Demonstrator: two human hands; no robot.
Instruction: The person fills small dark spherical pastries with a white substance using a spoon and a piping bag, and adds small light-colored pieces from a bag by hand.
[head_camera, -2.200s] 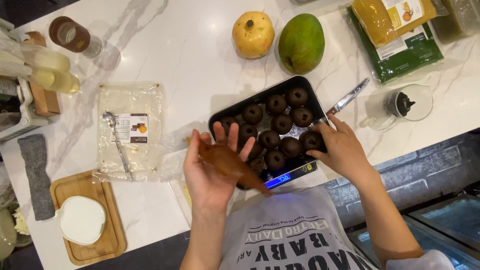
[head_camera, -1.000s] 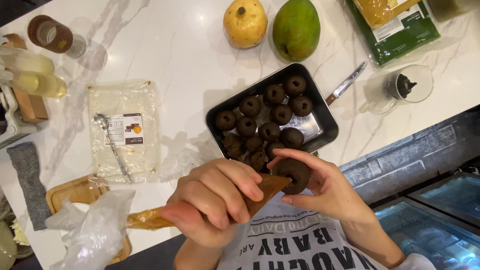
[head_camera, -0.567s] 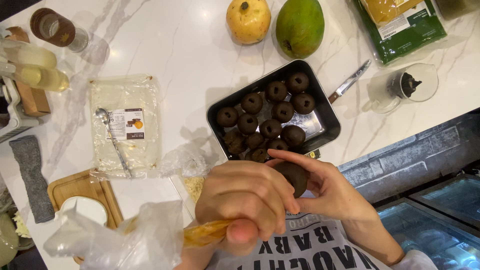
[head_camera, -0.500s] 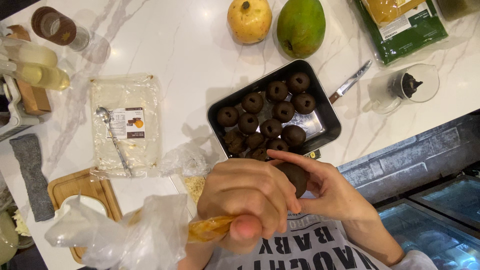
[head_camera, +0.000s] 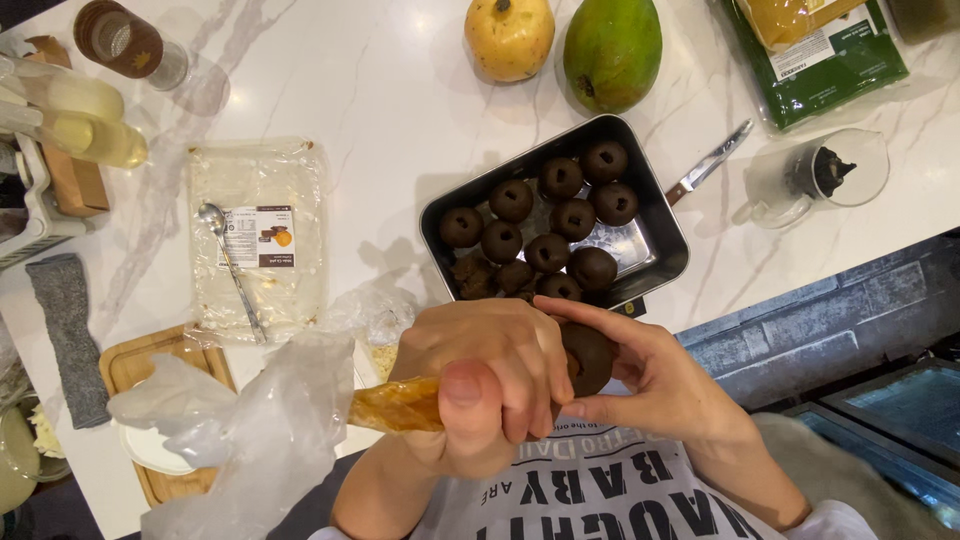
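Squeezing grip: left hand (head_camera: 480, 385) has its fingers (head_camera: 520, 365) wrapped tight round a piping bag (head_camera: 300, 420), thumb pressed on top of the amber-filled part. Bag's long axis runs roughly level across the frame, narrow filled end pointing right toward the right hand, loose crumpled clear plastic tail flaring out left of the fingers; the tip itself is hidden behind the left fingers, so can't tell whether it touches anything. Right hand (head_camera: 660, 385) has its fingers curled and clamped on a dark chocolate ball (head_camera: 590, 355), held just right of the left knuckles, touching or nearly touching them. Both hands sit close over the person's chest, below the worktop (head_camera: 380, 90) edge. Just beyond the fingers: a dark metal tray (head_camera: 665, 215) with more chocolate balls (head_camera: 550, 215) in rows, tray tilted diagonally. A knife (head_camera: 708, 162) lies right of the tray, blade angled up-right. Farther past the tray, a yellow round fruit (head_camera: 508, 35) and a green mango (head_camera: 612, 50) side by side. Left of the fingers: flat clear packet (head_camera: 258, 235) with a spoon (head_camera: 230, 270) lying on it, handle pointing down-right. Wooden board (head_camera: 135, 365) partly under the bag's loose plastic. Glass cup (head_camera: 820, 175) with something dark inside, well right of the tray.
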